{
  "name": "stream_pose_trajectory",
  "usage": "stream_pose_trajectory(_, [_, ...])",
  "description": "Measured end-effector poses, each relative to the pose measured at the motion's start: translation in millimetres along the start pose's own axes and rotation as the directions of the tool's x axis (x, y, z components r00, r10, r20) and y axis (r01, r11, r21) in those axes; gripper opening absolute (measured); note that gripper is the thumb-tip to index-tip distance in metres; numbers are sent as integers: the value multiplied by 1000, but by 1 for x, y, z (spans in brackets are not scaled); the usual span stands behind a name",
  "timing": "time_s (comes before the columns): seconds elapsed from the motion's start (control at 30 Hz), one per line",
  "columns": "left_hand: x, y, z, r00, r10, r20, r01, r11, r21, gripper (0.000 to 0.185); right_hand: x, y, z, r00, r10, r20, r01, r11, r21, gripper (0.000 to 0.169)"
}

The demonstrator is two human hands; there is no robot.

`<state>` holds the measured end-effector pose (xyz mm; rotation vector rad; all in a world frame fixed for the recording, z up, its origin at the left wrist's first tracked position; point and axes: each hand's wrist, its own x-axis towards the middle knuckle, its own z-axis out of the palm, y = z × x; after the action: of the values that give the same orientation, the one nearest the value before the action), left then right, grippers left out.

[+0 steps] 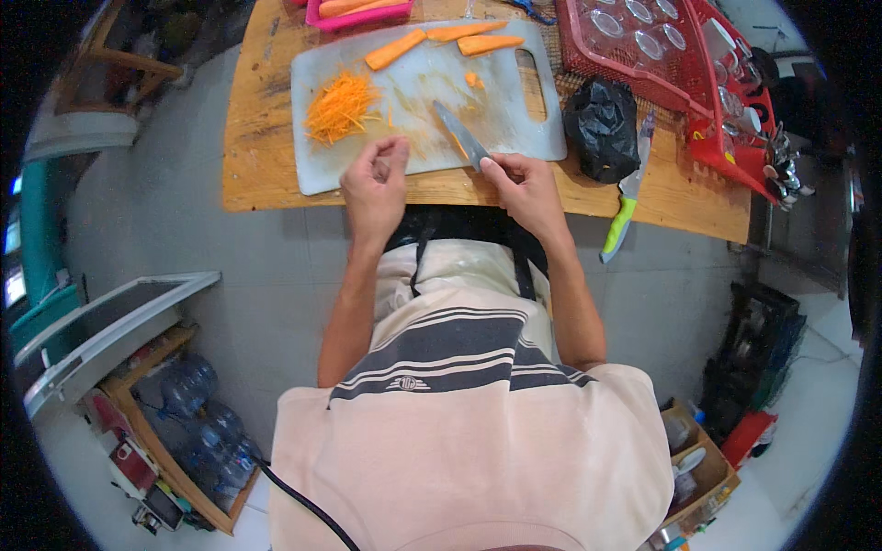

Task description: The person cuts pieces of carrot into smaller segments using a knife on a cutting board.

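My right hand (527, 186) grips a knife whose handle is hidden in the fist. Its blade (460, 136) points up and left over the white cutting board (441, 162), with a thin orange sliver along one edge. Curled at the board's near edge, my left hand (377, 182) shows nothing in its fingers. A pile of shredded carrot (340, 109) lies on the board just beyond it. Along the far side rest peeled carrot pieces: one at the left (395, 49), one at the top (466, 30) and one at the right (490, 45). Small carrot scraps (474, 80) lie mid-board.
Right of the board sits a black plastic bag (601, 131). A second knife with a green handle (619, 226) overhangs the wooden table's (262, 158) front edge. Red baskets (654, 86) hold glassware. A pink tray (358, 19) with carrots stands at the back.
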<state>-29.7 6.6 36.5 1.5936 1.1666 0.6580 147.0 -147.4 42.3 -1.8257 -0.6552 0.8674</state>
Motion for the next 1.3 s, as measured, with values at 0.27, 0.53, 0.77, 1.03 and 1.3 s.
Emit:
stream_pose_trajectory(0.27, [4,34,22,943,-100,317,220,903,-370,33,-4,-21,12,995,71,74,-94,922,375,32])
stream_pose_trajectory(0.53, [9,41,21,910,-163,382,353,788,-504,34,2,-26,17,997,-69,-26,74,962,264,30])
stream_pose_trajectory(0.77, [12,43,22,916,-126,382,337,757,-559,22,10,-25,25,978,-195,-70,204,965,165,31])
stream_pose_trajectory(1.03, [15,26,21,948,-182,261,311,702,-640,18,11,-36,35,961,-262,-92,264,964,14,26])
stream_pose_trajectory(1.3, [51,11,-21,996,-80,-49,48,887,-460,22,23,-35,49,959,-276,-65,278,961,12,25])
